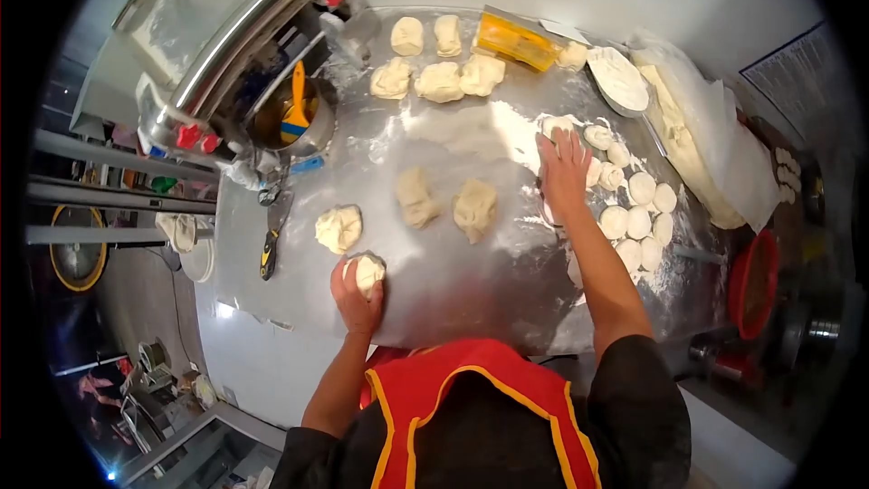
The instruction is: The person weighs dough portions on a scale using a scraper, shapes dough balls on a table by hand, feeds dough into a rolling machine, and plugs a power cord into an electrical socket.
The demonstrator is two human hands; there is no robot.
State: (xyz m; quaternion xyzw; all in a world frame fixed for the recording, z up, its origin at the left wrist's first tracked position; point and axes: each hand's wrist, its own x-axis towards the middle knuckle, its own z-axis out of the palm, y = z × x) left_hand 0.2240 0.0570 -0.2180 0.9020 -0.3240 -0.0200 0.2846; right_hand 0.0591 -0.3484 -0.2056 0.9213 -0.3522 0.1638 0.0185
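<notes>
Near the front left of the steel table, my left hand [358, 297] is curled around a pale lump of dough [368, 273]. Just beyond it sits another rough lump [339, 229]. My right hand [565, 172] reaches out to the right side, its fingers closed over a small floured dough ball [557, 126], which shows past the fingertips. Several round dough balls [642, 187] cluster beside that hand, dusted with flour. Between my hands lie two soft lumps, a left one [416, 196] and a right one [475, 208], both slightly blurred.
Several dough chunks [439, 81] line the back, near a yellow box [518, 41]. A flour scoop [619, 81] and a large plastic-covered dough mass [688, 131] lie at right. On the left stand a pot [317, 131] with an orange brush [297, 100], a tool [270, 249] and a steel machine [235, 32].
</notes>
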